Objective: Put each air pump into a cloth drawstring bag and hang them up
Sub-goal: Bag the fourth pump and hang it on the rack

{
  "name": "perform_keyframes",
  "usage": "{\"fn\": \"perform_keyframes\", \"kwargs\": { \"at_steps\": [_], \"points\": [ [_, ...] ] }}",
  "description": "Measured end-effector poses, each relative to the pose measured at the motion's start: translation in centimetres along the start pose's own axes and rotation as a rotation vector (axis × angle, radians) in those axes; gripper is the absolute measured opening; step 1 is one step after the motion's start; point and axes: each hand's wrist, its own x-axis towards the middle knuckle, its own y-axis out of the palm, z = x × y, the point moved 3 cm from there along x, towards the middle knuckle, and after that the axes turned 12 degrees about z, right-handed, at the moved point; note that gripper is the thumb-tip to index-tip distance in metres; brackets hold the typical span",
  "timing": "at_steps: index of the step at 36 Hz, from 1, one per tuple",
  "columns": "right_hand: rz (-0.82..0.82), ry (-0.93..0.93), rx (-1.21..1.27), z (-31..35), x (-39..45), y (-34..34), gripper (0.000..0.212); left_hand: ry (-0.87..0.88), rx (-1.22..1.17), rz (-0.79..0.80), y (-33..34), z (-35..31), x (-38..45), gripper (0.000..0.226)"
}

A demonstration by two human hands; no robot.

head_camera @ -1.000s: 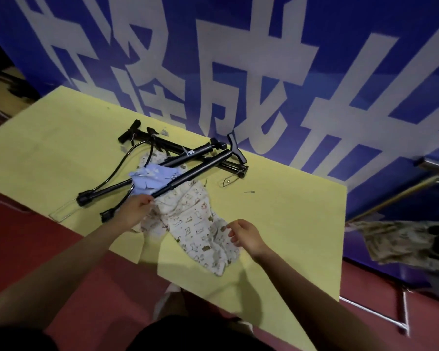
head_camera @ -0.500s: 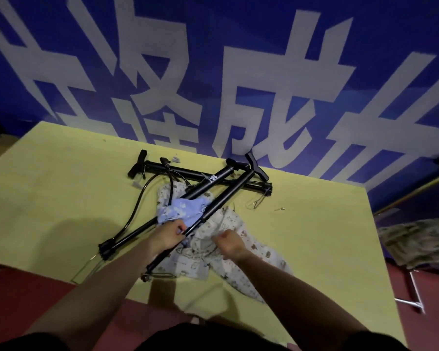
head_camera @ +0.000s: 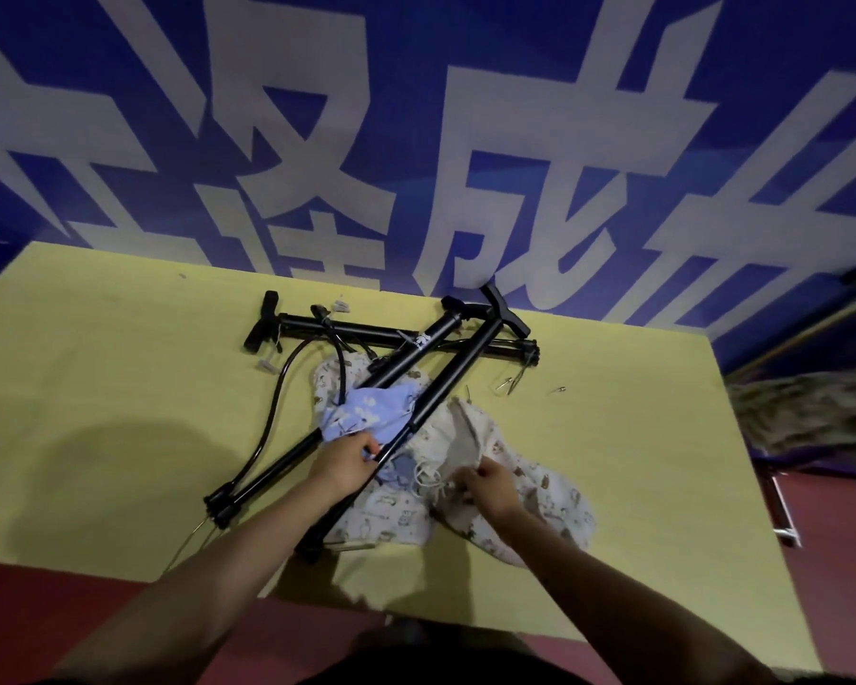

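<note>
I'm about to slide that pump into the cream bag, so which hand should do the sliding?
Probably the left hand: it already grips the pump near its lower shaft. The right hand pinches the cream bag by its drawstring mouth, so it is better left holding that open.

Two bare forearms enter from the bottom edge, no sleeves visible on either. Left hand and right hand: no gloves, rings, watch or wristbands seen. Dark garment, black-looking, at bottom centre of frame between the arms; details too dim to tell.
</note>
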Motion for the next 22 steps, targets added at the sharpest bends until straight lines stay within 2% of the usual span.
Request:
{"fn": "perform_keyframes", "kwargs": {
  "at_steps": [2, 3, 6, 9, 11, 14, 17, 19, 22],
  "points": [
    [-0.017, -0.096, 0.060, 0.8, -1.7, -1.3, 0.014, 0.038, -0.133, -0.013, 0.1, -1.6, -0.1, 0.026],
    [-0.033, -0.150, 0.063, 1.3, -2.4, -2.0, 0.019, 0.050, -0.234, 0.000, 0.1, -2.9, -0.3, 0.034],
    [-0.072, -0.272, 0.045, 2.3, -4.0, -3.8, 0.026, 0.002, -0.458, 0.081, -0.1, -7.5, -1.7, 0.041],
    [-0.101, -0.371, 0.035, 3.1, -5.5, -5.1, 0.024, -0.065, -0.737, 0.331, 0.8, -11.5, -2.4, 0.050],
    [-0.122, -0.446, 0.015, 3.8, -6.7, -5.9, 0.025, -0.054, -0.874, 0.429, 1.3, -13.7, -2.5, 0.059],
    [-0.128, -0.518, 0.022, 4.0, -8.3, -6.4, 0.009, 0.017, -0.953, 0.397, 1.5, -16.0, -2.1, 0.047],
    [-0.132, -0.555, 0.066, 3.1, -9.5, -7.0, 0.010, 0.048, -1.014, 0.428, 1.9, -17.6, -2.4, 0.033],
    [-0.118, -0.553, 0.100, 2.4, -10.1, -7.5, 0.009, 0.061, -1.091, 0.481, 2.5, -18.5, -2.8, 0.032],
    [-0.127, -0.546, 0.168, 1.7, -10.6, -8.1, 0.020, 0.104, -1.146, 0.533, 3.5, -19.7, -3.3, 0.030]
  ]
}}
